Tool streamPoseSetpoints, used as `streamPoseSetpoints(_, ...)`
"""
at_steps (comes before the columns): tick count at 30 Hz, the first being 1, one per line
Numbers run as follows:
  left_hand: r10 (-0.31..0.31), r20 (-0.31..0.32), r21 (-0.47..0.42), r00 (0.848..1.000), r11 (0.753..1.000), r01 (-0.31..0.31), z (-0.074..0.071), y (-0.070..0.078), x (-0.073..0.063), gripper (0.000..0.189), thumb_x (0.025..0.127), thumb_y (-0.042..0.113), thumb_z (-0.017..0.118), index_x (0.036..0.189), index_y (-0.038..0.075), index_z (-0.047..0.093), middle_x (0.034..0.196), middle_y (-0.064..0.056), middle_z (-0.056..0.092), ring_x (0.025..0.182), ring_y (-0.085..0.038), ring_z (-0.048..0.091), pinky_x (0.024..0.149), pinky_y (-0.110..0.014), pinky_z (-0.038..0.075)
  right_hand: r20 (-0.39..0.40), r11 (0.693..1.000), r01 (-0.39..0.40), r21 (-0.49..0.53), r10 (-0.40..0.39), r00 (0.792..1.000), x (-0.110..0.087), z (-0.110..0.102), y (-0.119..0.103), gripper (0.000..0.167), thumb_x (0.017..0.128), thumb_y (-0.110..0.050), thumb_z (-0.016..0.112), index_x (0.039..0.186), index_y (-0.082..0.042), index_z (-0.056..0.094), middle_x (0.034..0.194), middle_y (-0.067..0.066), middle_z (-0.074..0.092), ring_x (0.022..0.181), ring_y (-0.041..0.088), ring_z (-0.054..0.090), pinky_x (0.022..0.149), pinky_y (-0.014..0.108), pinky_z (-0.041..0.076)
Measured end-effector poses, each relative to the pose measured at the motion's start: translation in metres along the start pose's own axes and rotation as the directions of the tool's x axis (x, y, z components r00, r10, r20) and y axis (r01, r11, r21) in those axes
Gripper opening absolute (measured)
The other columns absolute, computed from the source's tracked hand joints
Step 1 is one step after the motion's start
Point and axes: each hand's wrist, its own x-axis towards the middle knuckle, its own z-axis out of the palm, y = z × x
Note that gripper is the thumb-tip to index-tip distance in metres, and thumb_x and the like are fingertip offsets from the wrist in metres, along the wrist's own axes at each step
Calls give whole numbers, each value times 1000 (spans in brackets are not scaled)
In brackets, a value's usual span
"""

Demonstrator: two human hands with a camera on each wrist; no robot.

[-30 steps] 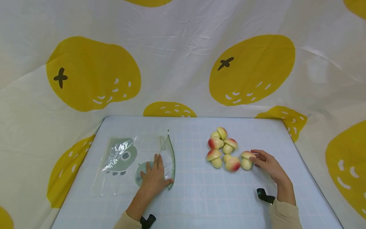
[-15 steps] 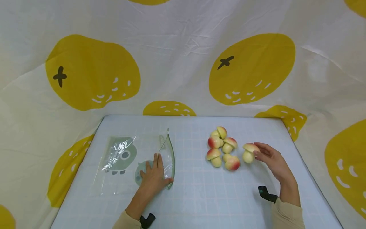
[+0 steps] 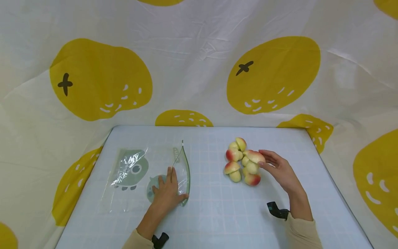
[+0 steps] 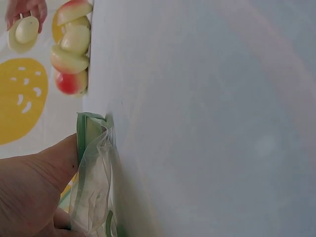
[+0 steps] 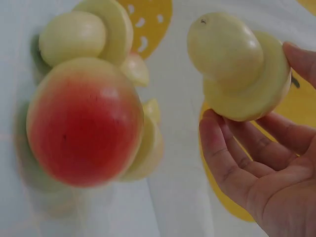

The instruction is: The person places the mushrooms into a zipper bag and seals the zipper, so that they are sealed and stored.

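My right hand (image 3: 280,169) pinches a toy mushroom (image 3: 255,157) by its red-and-cream cap, above the mushroom group. In the right wrist view the held mushroom (image 5: 247,74) has its pale stem towards the camera, thumb on one side of the cap and fingertips on the other. My left hand (image 3: 167,192) rests with spread fingers on a clear zip bag (image 3: 130,200) printed with green cartoon creatures. Its thumb touches the bag's green zip edge (image 4: 81,143), which stands slightly raised from the table in the left wrist view.
Several more toy mushrooms (image 3: 234,155) lie clustered on the table right of the middle, one showing a red cap (image 5: 86,123) up close. The white gridded table (image 3: 214,214) ends at a curtain (image 3: 192,69) printed with yellow fruit.
My right hand has lifted the mushroom off the table at the right of the group and carried it left, over the other mushrooms. My left hand and the bag have stayed put.
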Motion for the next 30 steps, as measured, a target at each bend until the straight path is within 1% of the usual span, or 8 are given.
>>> streamPoseSetpoints(6, 0, -3, -5, 1000, 1000, -1, 0, 1, 0, 121, 74, 51, 85, 154, -10, 18, 161, -28, 17, 132, -67, 25, 87, -85, 26, 50, 995, 45, 88, -49, 998, 11, 22, -7, 50, 97, -15, 69, 141, 0, 51, 134, 12, 59, 116, 14, 58, 93, 21, 48)
streamPoseSetpoints(12, 3, -3, -11, 1000, 1000, -3, -1, 2, -2, 120, 75, 51, 85, 154, -11, 18, 161, -28, 17, 132, -67, 25, 87, -85, 26, 89, 991, 45, 129, -57, 994, 20, 41, -14, 49, 96, -15, 70, 140, -3, 53, 132, 13, 59, 113, 18, 61, 91, 25, 51)
streamPoseSetpoints(16, -5, 0, -12, 1000, 1000, 5, -2, 2, -2, 120, 75, 50, 85, 154, -11, 18, 161, -28, 17, 132, -67, 24, 87, -85, 26, 122, 983, 74, 166, -95, 988, 28, 56, -19, 49, 96, -12, 69, 140, 0, 52, 132, 16, 59, 115, 18, 60, 91, 26, 51)
streamPoseSetpoints(18, -10, 4, -15, 1000, 1000, 10, -2, 2, -2, 121, 75, 50, 85, 154, -11, 17, 161, -28, 16, 132, -67, 24, 88, -86, 25, 130, 979, 109, 172, -132, 983, 32, 65, -22, 50, 95, -10, 69, 139, 3, 51, 132, 17, 60, 116, 18, 59, 93, 26, 49)
streamPoseSetpoints(20, -14, 7, -19, 1000, 1000, 14, -2, 2, -2, 121, 75, 50, 85, 154, -10, 17, 161, -28, 16, 133, -67, 23, 88, -86, 24, 138, 975, 134, 180, -160, 978, 36, 73, -26, 49, 95, -9, 69, 139, 5, 51, 132, 18, 60, 117, 20, 59, 93, 26, 49)
streamPoseSetpoints(22, -18, 12, -20, 1000, 1000, 18, -2, 2, -1, 121, 75, 50, 85, 154, -10, 16, 161, -28, 15, 133, -67, 23, 88, -86, 24, 149, 969, 142, 201, -174, 973, 40, 81, -28, 51, 95, -8, 69, 139, 7, 50, 133, 20, 59, 117, 24, 58, 94, 26, 49)
streamPoseSetpoints(26, -24, 20, -15, 1000, 1000, 24, -2, 2, -1, 121, 75, 51, 85, 155, -9, 16, 161, -28, 15, 133, -67, 22, 89, -85, 24, 175, 963, 98, 251, -145, 974, 45, 96, -30, 53, 95, -10, 70, 141, 6, 48, 134, 19, 58, 119, 30, 56, 93, 28, 50)
streamPoseSetpoints(30, -26, 22, -14, 999, 1000, 26, -2, 3, -1, 121, 75, 52, 85, 155, -10, 17, 161, -28, 15, 133, -67, 22, 89, -85, 24, 189, 967, 77, 242, -124, 974, 51, 110, -30, 54, 95, -16, 72, 141, 3, 51, 134, 14, 59, 119, 30, 56, 91, 29, 51)
